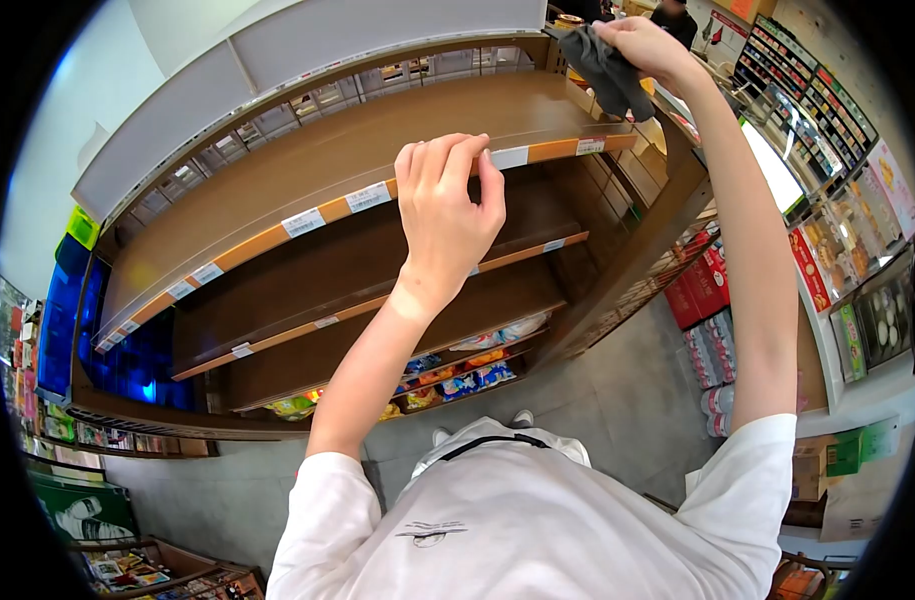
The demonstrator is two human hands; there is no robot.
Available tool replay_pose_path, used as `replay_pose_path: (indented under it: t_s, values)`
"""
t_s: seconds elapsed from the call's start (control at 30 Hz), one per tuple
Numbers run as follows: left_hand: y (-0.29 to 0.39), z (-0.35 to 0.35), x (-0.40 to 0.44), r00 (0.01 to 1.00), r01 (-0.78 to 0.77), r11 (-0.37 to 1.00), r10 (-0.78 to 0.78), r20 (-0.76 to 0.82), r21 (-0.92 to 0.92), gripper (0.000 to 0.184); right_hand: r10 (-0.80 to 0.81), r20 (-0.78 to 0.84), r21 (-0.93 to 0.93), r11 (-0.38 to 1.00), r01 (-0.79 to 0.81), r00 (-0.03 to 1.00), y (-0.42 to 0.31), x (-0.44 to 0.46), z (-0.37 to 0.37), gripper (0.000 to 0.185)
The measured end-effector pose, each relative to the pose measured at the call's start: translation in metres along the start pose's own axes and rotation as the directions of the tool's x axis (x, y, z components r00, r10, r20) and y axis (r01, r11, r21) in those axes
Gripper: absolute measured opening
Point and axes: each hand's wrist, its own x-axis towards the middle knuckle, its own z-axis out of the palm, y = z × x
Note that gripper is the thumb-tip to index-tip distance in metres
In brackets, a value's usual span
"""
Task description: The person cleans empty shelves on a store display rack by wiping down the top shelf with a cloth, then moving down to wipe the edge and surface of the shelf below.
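Note:
My right hand is closed on a bunched dark grey cloth, which hangs over the right end of the top shelf. In front of that shelf's front edge is my left hand. Its fingers are curled and the thumb tip comes close to the index finger, with nothing visible between them. Whether the left hand touches the edge, I cannot tell. Price labels line the orange strip along the brown shelf.
Lower shelves sit beneath, with bagged snacks near the bottom. A brown upright post stands at the right end. Packs of bottles and a counter lie further right. Another person is in the background.

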Motion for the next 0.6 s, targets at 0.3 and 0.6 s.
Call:
replay_pose_path:
  t_s: [0.3, 0.6]
  values:
    - [0.002, -0.024, 0.011, 0.999, -0.008, 0.998, 0.005, 0.047, 0.065, 0.021, -0.206, -0.379, 0.256, 0.914, 0.316, 0.902, -0.044, -0.022, 0.004, 0.039]
    - [-0.02, -0.107, -0.005, 0.998, 0.046, 0.995, -0.043, -0.037, 0.093, 0.019, -0.211, -0.15, 0.517, 0.816, 0.258, 0.966, -0.103, -0.022, 0.065, 0.046]
